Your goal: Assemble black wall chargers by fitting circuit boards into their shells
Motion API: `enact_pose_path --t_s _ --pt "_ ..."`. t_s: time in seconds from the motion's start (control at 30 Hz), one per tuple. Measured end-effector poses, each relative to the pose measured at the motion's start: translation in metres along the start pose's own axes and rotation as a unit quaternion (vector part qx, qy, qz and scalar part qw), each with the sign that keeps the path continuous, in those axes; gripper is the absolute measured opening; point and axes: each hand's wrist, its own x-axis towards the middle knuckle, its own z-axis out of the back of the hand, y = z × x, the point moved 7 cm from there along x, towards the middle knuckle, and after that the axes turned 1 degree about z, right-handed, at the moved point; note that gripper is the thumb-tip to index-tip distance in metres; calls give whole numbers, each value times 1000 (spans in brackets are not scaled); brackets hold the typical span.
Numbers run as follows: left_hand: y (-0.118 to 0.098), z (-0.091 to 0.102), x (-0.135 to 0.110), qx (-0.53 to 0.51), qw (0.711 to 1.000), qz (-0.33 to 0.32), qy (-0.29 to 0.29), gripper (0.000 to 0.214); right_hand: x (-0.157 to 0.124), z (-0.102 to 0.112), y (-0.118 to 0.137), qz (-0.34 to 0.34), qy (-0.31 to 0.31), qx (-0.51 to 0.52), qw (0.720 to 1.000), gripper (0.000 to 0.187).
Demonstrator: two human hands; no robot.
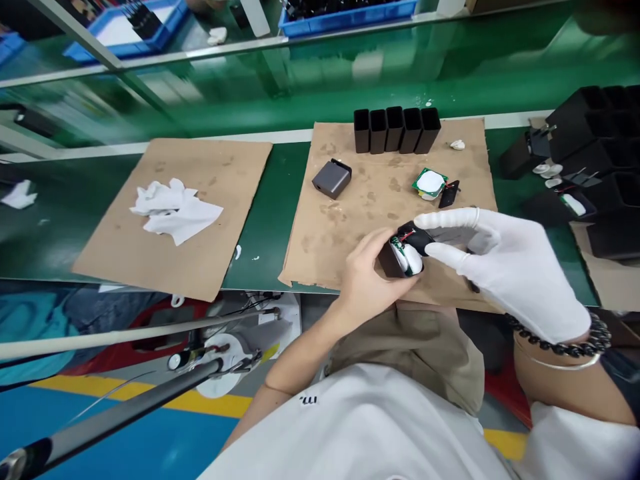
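Observation:
My bare left hand (pixel 369 277) is wrapped round a black rectangular casing (pixel 390 261) near the front edge of the cardboard. In the casing's open end sit a green circuit board and a white padded part (pixel 411 259). My right hand (pixel 505 260), in a white glove, pinches a small black end cap (pixel 416 238) between thumb and fingers. Red wires run from the cap to the inside of the casing. Beyond my hands lies a loose circuit board (pixel 430 184) with a white round pad, wired to another black cap (pixel 449 194). A dark grey finished-looking box (pixel 332 179) rests farther left.
Several empty black casings (pixel 396 131) stand in a row at the back of the cardboard sheet (pixel 370 193). More black casings (pixel 615 190) are stacked at the right. Crumpled white cloth (pixel 173 208) lies on the left cardboard. Blue trays (pixel 345 25) sit behind the green conveyor belt (pixel 310 77).

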Motion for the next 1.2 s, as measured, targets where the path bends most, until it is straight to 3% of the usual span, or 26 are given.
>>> enact_pose_path --t_s 0.1,0.3,0.4,0.53,0.63,0.8,0.9,0.97,1.2 --pt "0 -9 -2 44 999 -5 -24 54 3 -4 -9 -32 8 60 998 18" --pt "-2 -7 0 61 997 -37 -38 54 8 -4 -39 -96 -4 155 983 43" --pt "-1 -9 -1 85 996 -28 -28 51 0 -5 -43 -86 -34 155 984 39" --pt "2 -14 -4 145 989 -10 -27 58 -15 -14 -36 -10 -56 73 996 16" --pt "2 -20 -6 161 986 -19 -28 58 -25 -21 -25 88 -70 -33 993 5" --pt "1 -22 -5 156 987 -31 -22 55 -35 -29 -7 212 -92 -245 942 25" --pt "3 -23 -3 156 988 -12 -6 57 -37 -31 -1 239 -103 -335 906 36" --pt "3 -22 -2 160 987 -12 -16 55 -37 -33 1 257 -105 -364 889 33" --pt "6 -22 -2 160 987 -12 -27 50 -31 -31 3 237 -133 -380 884 23"
